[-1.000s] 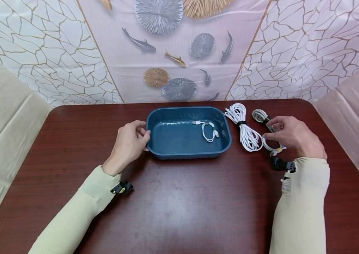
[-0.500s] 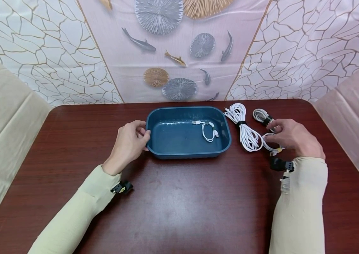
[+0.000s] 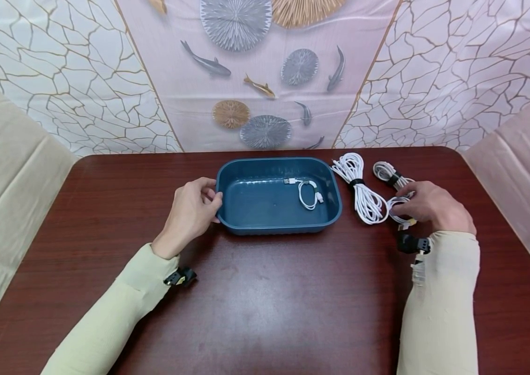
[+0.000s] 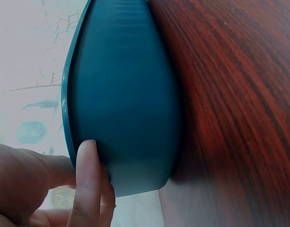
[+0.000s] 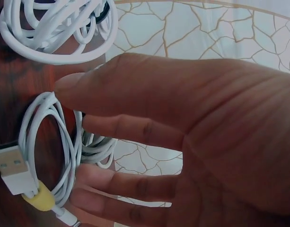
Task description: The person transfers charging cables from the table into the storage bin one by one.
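Observation:
My left hand pinches the left rim of a dark blue plastic basin, thumb inside and fingers against its outer wall. A short white USB cable lies coiled in the basin's right part. Over at the right, my right hand hovers low above a coiled white USB cable with a yellow tie. Its thumb is near the coil's upper end and its fingers spread along the far side, not closed round it. Part of that coil is hidden by the hand in the head view.
A large white cable bundle with a black strap lies between basin and right hand. Behind that hand is a greyish cable coil with a black strap. All rest on a dark red wooden table, with patterned cloth behind.
My right hand has moved slightly left and lower, closer to the yellow-tied cable. The left hand and basin stay as they were.

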Motion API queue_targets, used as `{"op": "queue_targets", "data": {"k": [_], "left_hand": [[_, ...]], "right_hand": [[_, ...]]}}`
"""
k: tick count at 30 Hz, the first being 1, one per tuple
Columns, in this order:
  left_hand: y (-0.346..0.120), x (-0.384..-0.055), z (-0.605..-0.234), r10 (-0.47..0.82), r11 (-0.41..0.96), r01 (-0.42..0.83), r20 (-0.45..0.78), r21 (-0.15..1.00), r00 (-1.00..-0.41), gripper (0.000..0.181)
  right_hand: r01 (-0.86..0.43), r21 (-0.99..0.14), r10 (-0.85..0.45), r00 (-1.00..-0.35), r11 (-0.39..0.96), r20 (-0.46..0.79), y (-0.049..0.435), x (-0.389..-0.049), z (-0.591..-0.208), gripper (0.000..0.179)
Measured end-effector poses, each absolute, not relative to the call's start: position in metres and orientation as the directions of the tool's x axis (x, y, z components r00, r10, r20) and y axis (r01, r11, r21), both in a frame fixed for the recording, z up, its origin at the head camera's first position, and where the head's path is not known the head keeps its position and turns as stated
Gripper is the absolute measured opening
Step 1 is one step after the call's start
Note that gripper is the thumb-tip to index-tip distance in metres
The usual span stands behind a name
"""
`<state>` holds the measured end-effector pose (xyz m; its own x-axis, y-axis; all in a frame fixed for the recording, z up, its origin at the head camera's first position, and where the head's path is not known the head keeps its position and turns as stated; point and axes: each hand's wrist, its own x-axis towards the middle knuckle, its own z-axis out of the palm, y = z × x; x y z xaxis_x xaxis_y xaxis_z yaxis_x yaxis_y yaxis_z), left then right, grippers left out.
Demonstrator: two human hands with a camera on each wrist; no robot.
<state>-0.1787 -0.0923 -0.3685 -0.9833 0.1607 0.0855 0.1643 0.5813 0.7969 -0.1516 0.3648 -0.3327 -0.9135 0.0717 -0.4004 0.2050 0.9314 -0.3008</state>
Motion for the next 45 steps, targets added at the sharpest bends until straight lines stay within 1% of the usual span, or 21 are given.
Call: {"op": "queue_targets", "data": {"k": [8,15,21,28,37,45], "left_hand": [[-0.0923,-0.1773,-0.3664,0.156,0.600,0.164,0.087,0.783,-0.984,0.034],[-0.0925,-0.1776,-0.3662,0.162,0.606,0.175,0.094,0.776,-0.982,0.034],[-0.0926,-0.1774,-0.3664,0.159,0.597,0.169,0.091,0.784,-0.983,0.034],[-0.0925,-0.1771,-0.3657,0.157,0.604,0.165,0.086,0.779,-0.984,0.033],[-0.0922,-0.1777,-0.3664,0.157,0.605,0.166,0.088,0.778,-0.984,0.034],[-0.0925,-0.1779,-0.3671,0.159,0.608,0.168,0.088,0.776,-0.983,0.034]], "right_hand": [[0.215,-0.311,0.077,-0.912,0.926,-0.403,0.3658,-0.1520,-0.3337,0.060],[0.267,-0.374,0.074,-0.886,0.888,-0.457,0.3666,-0.1513,-0.3350,0.057],[0.278,-0.372,0.071,-0.873,0.886,-0.483,0.3654,-0.1491,-0.3334,0.053],[0.259,-0.319,0.098,-0.890,0.912,-0.445,0.3644,-0.1469,-0.3332,0.057],[0.274,-0.357,0.081,-0.877,0.893,-0.473,0.3622,-0.1501,-0.3362,0.062],[0.305,-0.386,0.098,-0.876,0.871,-0.472,0.3606,-0.1517,-0.3413,0.060]]}}
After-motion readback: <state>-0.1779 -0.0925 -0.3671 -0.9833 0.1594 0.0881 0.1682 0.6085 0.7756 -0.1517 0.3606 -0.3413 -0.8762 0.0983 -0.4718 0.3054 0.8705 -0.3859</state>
